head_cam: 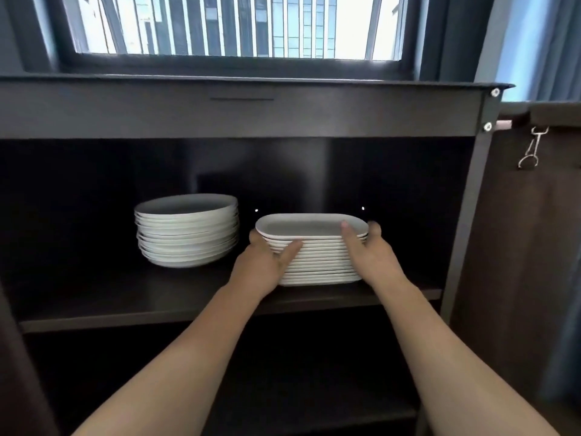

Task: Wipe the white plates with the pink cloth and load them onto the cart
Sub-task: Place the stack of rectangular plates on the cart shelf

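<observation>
Head view: the dark cart carries the oblong plate stack on its middle shelf. The round plate stack stands left of the oblong plate stack, apart from it. The left hand grips its left end, thumb across the front rims. The right hand clasps its right end, thumb on the top plate.
</observation>
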Tool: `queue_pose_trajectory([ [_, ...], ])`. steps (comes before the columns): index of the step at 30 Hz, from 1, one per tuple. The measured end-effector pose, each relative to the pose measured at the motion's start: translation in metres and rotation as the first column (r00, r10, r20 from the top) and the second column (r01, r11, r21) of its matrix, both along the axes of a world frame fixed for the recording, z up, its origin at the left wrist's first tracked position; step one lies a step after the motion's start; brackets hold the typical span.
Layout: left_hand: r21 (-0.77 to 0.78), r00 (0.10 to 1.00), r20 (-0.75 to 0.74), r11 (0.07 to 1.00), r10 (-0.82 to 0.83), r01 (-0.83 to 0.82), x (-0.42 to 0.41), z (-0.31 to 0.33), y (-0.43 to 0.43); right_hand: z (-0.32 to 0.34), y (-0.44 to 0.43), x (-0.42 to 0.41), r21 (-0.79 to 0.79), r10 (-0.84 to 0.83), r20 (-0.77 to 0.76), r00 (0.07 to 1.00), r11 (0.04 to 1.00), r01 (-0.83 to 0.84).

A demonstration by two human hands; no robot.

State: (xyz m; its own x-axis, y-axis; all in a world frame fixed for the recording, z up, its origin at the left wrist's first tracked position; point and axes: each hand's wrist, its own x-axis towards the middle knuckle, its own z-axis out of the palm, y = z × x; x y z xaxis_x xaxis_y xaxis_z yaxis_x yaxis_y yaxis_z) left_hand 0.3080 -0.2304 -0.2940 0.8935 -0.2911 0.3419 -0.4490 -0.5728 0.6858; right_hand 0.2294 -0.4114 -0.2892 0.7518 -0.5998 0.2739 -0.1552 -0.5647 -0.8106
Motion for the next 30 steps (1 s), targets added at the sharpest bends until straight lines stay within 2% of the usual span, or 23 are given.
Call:
queue_pose_trajectory([
  [2, -0.006, 0.998, 0.054, 0.999, -0.031, 0.032, -0.002, -0.003, 0.007, -0.012, 0.008, -0.007, -0.128, -0.001, 0.009, 1.0, 0.992, 0.002],
  [3, 0.011, 0.993, 0.108, 0.999, -0.039, 0.038, -0.005, -0.005, 0.01, -0.022, 0.013, -0.012, -0.27, -0.009, 0.032, 0.999, 0.963, 0.017],
  [5, 0.052, 0.971, 0.234, 0.998, -0.051, 0.04, -0.013, -0.012, 0.016, -0.044, 0.021, -0.02, -0.607, 0.009, 0.115, 0.993, 0.792, 0.063],
  [6, 0.07, 0.956, 0.288, 0.997, -0.061, 0.043, -0.017, -0.017, 0.019, -0.054, 0.022, -0.022, -0.715, 0.067, 0.148, 0.987, 0.696, 0.06],
  [8, 0.11, 0.923, 0.373, 0.992, -0.094, 0.057, -0.025, -0.025, 0.022, -0.065, 0.022, -0.021, -0.825, 0.182, 0.155, 0.971, 0.564, 0.025],
  [11, 0.119, 0.906, 0.399, 0.988, -0.141, 0.102, -0.026, -0.031, 0.022, -0.07, 0.019, -0.011, -0.907, 0.226, 0.115, 0.967, 0.422, 0.01],
  [16, 0.152, 0.907, 0.38, 0.98, -0.179, 0.129, -0.001, -0.021, 0.015, -0.058, 0.015, 0.006, -0.88, 0.191, 0.016, 0.981, 0.468, -0.077],
  [20, 0.256, 0.932, 0.286, 0.955, -0.222, 0.149, 0.02, -0.012, 0.004, -0.032, 0.011, 0.017, -0.791, 0.146, -0.275, 0.95, 0.528, -0.31],
  [23, 0.356, 0.952, 0.205, 0.924, -0.226, 0.142, 0.032, -0.007, -0.005, -0.02, 0.006, 0.027, -0.719, 0.157, -0.401, 0.902, 0.557, -0.416],
  [26, 0.373, 0.969, 0.149, 0.919, -0.197, 0.129, 0.041, -0.004, -0.013, -0.013, 0.0, 0.04, -0.704, 0.129, -0.464, 0.877, 0.548, -0.453],
  [30, 0.349, 0.972, 0.132, 0.927, -0.192, 0.136, 0.043, -0.006, -0.016, -0.008, -0.002, 0.047, -0.706, 0.105, -0.468, 0.878, 0.552, -0.443],
])
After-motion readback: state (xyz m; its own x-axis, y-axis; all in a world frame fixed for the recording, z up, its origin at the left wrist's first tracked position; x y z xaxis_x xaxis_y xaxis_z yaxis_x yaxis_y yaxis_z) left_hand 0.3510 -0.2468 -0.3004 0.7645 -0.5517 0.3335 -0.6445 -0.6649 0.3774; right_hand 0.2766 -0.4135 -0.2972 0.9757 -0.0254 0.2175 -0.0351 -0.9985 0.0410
